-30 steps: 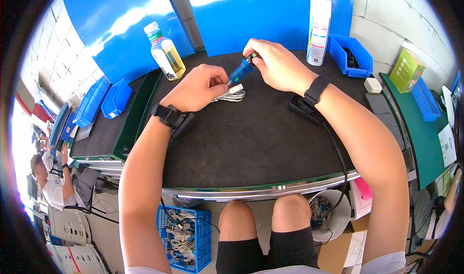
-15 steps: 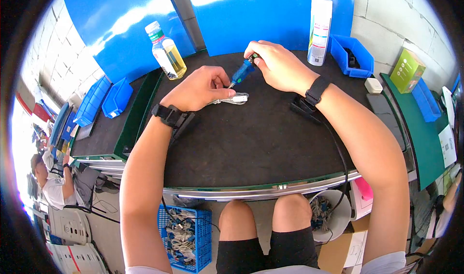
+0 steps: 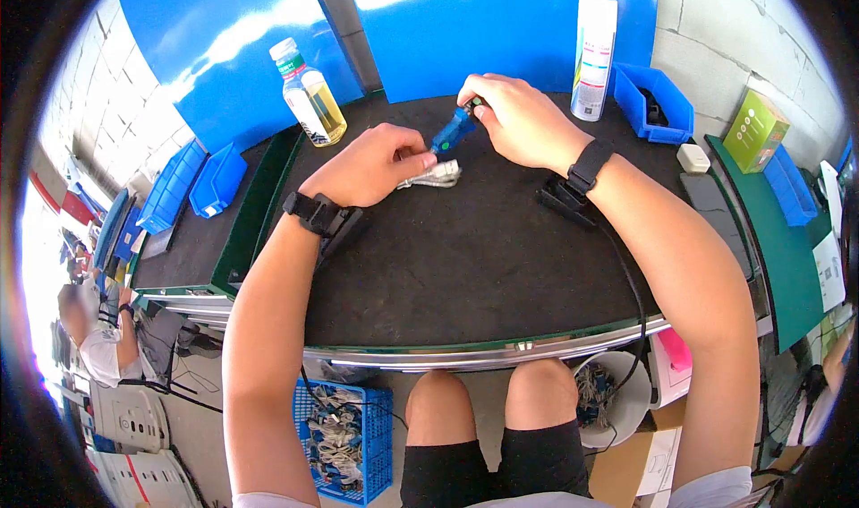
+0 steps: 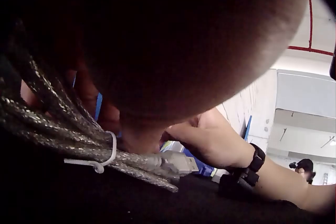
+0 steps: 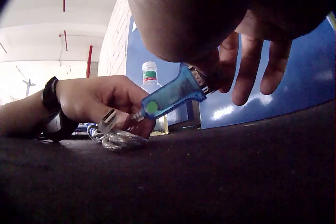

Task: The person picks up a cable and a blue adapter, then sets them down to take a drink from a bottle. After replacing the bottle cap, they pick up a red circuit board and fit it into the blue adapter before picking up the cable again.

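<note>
My right hand (image 3: 519,121) pinches the metal end of a translucent blue connector (image 5: 176,94), which tilts down toward my left hand (image 3: 371,162). A green dot marks the connector's side. The left fingers curl around the cable at its lower end, beside a grey coiled cable (image 3: 438,179) low over the black mat. In the left wrist view a white tie (image 4: 111,153) binds the coils, and a USB plug (image 4: 181,163) sticks out next to the left thumb. Some left fingertips are hidden behind the hand.
A bottle of yellow liquid (image 3: 313,105) stands behind my left hand. At the back right are a white spray can (image 3: 592,60) and a blue bin (image 3: 658,123). Blue bins (image 3: 215,181) stand at left. Below the table edge, a blue basket (image 3: 380,436) holds cables.
The USB plug and coil by my left hand have turned and shifted slightly. The blue connector and my right hand have moved a little to the right.
</note>
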A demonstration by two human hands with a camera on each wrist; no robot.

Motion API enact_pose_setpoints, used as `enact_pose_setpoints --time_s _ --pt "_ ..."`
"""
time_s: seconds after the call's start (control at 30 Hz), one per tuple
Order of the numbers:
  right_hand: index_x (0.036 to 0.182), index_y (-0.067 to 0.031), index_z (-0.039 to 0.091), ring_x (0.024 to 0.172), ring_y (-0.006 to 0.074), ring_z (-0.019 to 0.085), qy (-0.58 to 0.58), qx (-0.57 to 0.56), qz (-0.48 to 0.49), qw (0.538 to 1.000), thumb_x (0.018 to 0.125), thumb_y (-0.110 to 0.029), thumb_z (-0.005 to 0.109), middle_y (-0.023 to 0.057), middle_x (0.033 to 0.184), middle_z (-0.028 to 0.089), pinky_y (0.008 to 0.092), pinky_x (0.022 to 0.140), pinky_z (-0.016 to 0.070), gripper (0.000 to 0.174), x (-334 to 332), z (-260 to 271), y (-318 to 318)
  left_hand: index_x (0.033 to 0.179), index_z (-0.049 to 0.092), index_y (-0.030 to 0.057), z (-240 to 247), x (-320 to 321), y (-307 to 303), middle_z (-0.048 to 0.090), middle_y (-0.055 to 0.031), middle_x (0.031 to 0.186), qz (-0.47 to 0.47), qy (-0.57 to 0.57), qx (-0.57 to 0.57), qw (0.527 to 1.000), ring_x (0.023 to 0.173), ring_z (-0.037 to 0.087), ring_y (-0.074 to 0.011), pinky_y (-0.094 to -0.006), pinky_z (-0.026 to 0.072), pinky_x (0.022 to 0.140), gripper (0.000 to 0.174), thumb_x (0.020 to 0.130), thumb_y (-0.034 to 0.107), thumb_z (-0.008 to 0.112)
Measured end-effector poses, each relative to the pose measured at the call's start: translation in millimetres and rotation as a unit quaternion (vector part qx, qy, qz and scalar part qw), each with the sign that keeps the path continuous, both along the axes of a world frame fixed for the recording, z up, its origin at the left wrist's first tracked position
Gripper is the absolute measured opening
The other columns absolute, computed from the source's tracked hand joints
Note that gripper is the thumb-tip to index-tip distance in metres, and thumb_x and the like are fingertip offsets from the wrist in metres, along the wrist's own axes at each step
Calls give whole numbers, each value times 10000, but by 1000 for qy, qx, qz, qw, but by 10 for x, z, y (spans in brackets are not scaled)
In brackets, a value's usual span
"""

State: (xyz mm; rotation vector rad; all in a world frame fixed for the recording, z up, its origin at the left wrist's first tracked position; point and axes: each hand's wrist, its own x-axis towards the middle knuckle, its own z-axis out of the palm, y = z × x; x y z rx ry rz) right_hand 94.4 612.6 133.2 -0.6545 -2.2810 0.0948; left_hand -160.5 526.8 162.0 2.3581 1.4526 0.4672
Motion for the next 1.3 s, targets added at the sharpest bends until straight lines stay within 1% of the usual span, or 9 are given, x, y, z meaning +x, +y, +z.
enact_pose_setpoints --time_s 0.1,0.17,0.27,0.33,0.5,0.57,1.0,1.2,1.3 --pt "1150 -61 670 1047 422 727 27 -3 -46 999 1022 -71 601 188 1091 738 549 881 579 146 23 -1 43 992 720 -37 -47 -113 99 692 -94 803 38 40 20 998 758 632 -151 -360 498 701 314 1089 258 674" --pt "1153 -63 677 1037 420 727 39 -1 -55 998 1016 -74 604 185 1088 739 545 872 581 155 31 -4 75 1033 737 -48 -85 -145 125 689 -100 799 -11 -19 58 998 743 619 -152 -360 494 698 308 1082 244 650" --pt "1162 -34 641 1039 418 709 35 -19 -87 995 1040 6 576 195 1093 723 507 892 557 144 46 0 66 1084 750 -41 -20 -101 60 695 -99 804 39 -17 -13 999 746 621 -155 -362 497 706 271 1050 216 673" --pt "1164 -25 643 1035 420 712 42 -24 -101 994 1038 21 567 208 1089 726 511 888 558 155 46 11 49 1071 754 -39 -16 -88 45 697 -84 804 38 -5 10 999 754 626 -150 -355 494 707 267 1039 218 689" --pt "1170 -2 645 1035 430 717 45 -27 -60 997 1034 33 569 227 1089 732 506 888 559 159 58 -34 137 1081 765 -27 -18 -121 59 702 -44 804 52 -24 28 998 756 642 -125 -324 495 673 236 1009 191 715" --pt "1171 6 646 1036 433 719 38 -38 -46 997 1032 38 571 233 1090 734 504 889 559 161 55 -3 103 1083 785 -51 -3 -109 43 751 -101 834 125 -110 -43 985 711 679 -151 -332 529 654 267 963 178 717" --pt "1151 17 651 1061 429 725 27 -42 -48 998 1006 60 599 236 1099 743 493 915 565 160 52 4 58 1027 737 -36 -17 -84 46 730 -73 873 112 -183 -17 977 657 623 -112 -307 484 589 162 935 97 737" --pt "1155 17 647 1069 428 727 34 -35 -35 998 1010 59 595 236 1110 746 496 921 567 159 47 -4 91 1008 713 -29 -61 -132 96 726 -90 881 82 -128 39 988 783 665 -165 -348 523 707 204 888 127 764" --pt "1158 17 645 1068 428 728 31 -41 -34 998 1013 58 594 237 1105 748 498 919 569 159 44 -4 90 1034 655 44 -66 -130 94 640 2 832 61 -110 25 992 668 574 -80 -280 453 597 150 935 113 745"
